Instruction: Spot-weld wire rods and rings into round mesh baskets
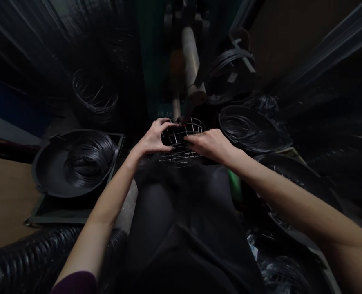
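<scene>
A round wire basket-like frame (194,127) of thin metal rods sits in front of me, just below the ends of a machine's arms. My left hand (157,136) curves around its left side, thumb and fingers on the wires. From the right, my right hand (210,143) pinches the frame's near wires with thumb and fingertips. Above the frame is a thick pale cylindrical machine arm (191,55), with a thinner rod (176,107) beside it reaching down to the frame. Exact contact between rod and frame is too dark to tell.
A black basin (54,167) on the left holds coiled wire rings (90,159). Another basin (274,141) with wire rings (239,125) stands on the right. More wire hoops (95,98) lie back left. Ribbed dark coils (30,255) lie at lower left. Plastic-wrapped pieces (285,273) sit lower right.
</scene>
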`<action>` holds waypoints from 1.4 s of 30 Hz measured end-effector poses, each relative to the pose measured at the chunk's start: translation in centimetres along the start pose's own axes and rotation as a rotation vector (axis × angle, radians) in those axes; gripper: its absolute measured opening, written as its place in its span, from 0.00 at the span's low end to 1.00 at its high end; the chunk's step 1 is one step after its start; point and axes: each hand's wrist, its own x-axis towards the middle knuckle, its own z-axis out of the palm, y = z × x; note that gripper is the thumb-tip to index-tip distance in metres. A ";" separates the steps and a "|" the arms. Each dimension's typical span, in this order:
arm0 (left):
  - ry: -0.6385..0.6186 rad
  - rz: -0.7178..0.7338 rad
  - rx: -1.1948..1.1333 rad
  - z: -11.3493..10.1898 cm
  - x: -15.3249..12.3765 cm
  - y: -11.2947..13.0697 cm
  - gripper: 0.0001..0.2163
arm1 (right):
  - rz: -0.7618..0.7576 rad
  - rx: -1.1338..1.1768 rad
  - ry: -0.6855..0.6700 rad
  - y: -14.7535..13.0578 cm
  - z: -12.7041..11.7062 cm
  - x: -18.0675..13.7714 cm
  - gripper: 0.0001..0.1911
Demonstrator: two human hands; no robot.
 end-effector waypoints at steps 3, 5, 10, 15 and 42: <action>0.014 -0.016 -0.025 -0.1 0.2 -0.2 0.35 | 0.022 0.075 0.101 0.3 1.0 -0.7 0.17; 0.013 -0.033 -0.043 -0.2 0.4 -0.4 0.36 | 0.074 0.129 0.226 0.6 2.2 -1.1 0.17; 0.034 -0.032 -0.023 -0.8 1.7 -1.3 0.34 | 0.269 0.196 0.378 1.2 3.9 -0.3 0.11; 0.016 -0.034 -0.005 -1.1 2.5 -2.0 0.34 | 0.273 0.307 0.408 1.7 4.1 0.8 0.09; 0.329 -0.128 -0.401 -0.9 -0.2 -6.5 0.55 | 0.889 0.594 0.428 11.0 15.1 -17.6 0.19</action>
